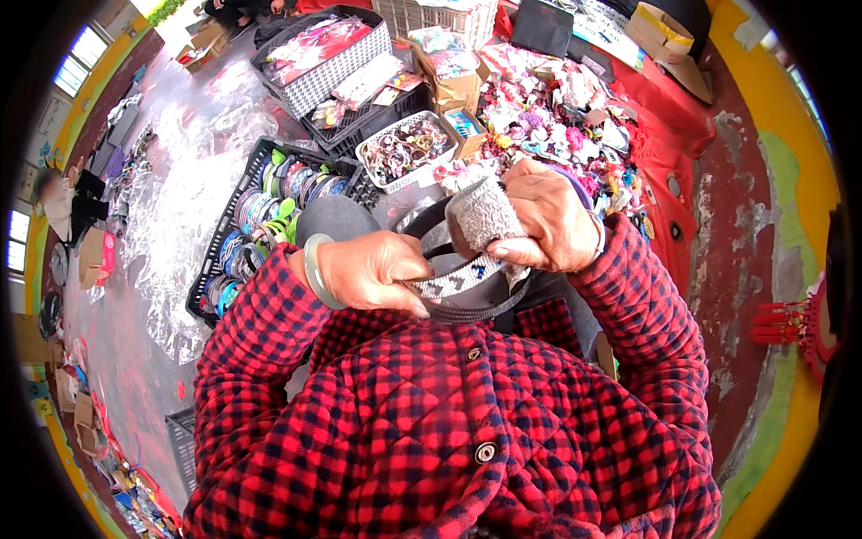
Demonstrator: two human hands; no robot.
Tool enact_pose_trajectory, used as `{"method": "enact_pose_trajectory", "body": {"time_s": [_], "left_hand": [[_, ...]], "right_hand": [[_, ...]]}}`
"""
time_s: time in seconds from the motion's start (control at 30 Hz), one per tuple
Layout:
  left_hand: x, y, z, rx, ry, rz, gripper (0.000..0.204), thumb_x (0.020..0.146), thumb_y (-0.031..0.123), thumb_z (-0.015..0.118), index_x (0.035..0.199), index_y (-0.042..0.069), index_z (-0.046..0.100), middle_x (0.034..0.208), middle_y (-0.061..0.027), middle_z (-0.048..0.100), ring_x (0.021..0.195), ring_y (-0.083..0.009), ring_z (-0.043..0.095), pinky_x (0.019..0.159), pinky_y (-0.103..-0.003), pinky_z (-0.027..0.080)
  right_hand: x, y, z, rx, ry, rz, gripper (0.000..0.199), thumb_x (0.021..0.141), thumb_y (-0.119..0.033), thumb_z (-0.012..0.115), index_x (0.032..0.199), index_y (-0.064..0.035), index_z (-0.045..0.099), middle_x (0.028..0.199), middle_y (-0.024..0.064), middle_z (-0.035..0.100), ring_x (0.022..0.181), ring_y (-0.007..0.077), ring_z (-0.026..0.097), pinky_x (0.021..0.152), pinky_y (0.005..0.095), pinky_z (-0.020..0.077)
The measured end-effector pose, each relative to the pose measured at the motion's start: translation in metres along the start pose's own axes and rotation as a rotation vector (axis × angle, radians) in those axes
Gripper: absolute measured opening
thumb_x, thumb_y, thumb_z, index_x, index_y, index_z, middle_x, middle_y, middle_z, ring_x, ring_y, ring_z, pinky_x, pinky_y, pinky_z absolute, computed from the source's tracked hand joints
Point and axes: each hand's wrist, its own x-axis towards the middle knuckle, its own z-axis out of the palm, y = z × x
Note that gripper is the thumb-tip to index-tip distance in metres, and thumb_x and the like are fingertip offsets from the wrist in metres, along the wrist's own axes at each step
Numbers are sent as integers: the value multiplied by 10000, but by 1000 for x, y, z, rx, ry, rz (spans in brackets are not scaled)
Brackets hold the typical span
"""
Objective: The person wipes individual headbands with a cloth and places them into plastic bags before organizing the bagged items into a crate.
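A bundle of headbands [458, 286] is held in front of the person's chest, between the two hands. Within it are a wide, fuzzy grey band [485, 216], a white band with dark markings [462, 277] and several dark bands, looped over one another. The left hand [384, 271] pinches the lower left side of the loops, thumb and fingers closed. The right hand [549, 223] grips the upper right side, its fingers curled round the grey band. A purple band [575, 186] shows by the right wrist, and a pale bangle [314, 271] circles the left one. Both sleeves are red-and-black checked

Just beyond the left forearm, a black crate [223, 217] holds rows of coloured headbands. Ahead stands a white basket [422, 174] full of small hair ties, with a heap of colourful accessories [575, 126] to its right on red cloth [669, 189]. Clear plastic sheeting [180, 207] covers part of the floor at left
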Motion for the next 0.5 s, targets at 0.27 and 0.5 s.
{"method": "enact_pose_trajectory", "body": {"time_s": [0.27,0.5], "left_hand": [[-5,5,-1,-29,1,188,207,771,184,662,785,-12,599,704,-133,547,684,-283,509,624,-343,392],[-25,6,-3,-156,223,-251,220,772,110,658,924,-36,596,729,-102,615,711,-152,598,645,-263,447]], "right_hand": [[-34,20,-7,595,176,555,283,890,-297,484,819,-34,563,694,104,545,651,257,543,572,361,418],[-17,1,-29,762,409,792,414,930,-359,381,1083,7,498,1004,102,551,890,171,543,783,302,431]]}}
